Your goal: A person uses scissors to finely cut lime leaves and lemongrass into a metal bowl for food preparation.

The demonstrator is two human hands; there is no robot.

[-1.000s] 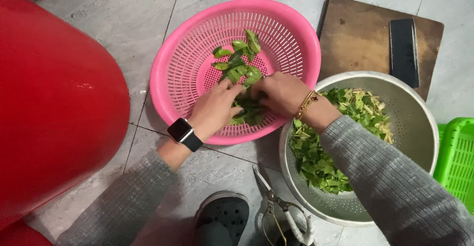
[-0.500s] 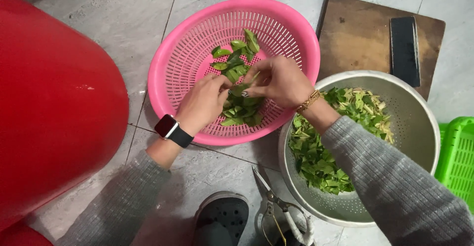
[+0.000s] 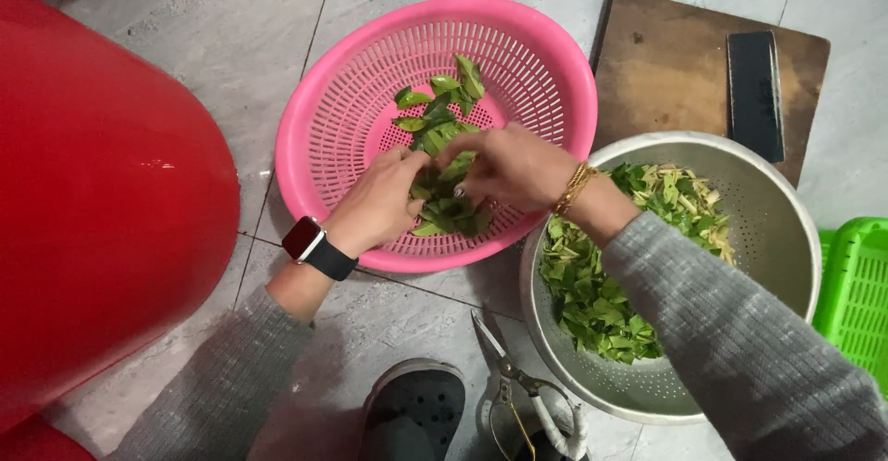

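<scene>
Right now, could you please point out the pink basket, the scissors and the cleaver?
pink basket [image 3: 370, 82], head view, on its bare perforated left wall.
scissors [image 3: 504, 364], head view, near the pivot where the blades meet.
cleaver [image 3: 755, 91], head view, on the middle of its dark flat blade.

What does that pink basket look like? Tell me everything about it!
The pink basket is round and looks like plastic, with a smooth thick rim and walls full of little slots, plus small holes in the bottom. It sits flat on the grey tiled floor, between a big red tub and a wooden board, its edge close to a metal colander. A small pile of green leaves lies inside. The left hand and right hand both reach in, fingers in the leaves.
</scene>
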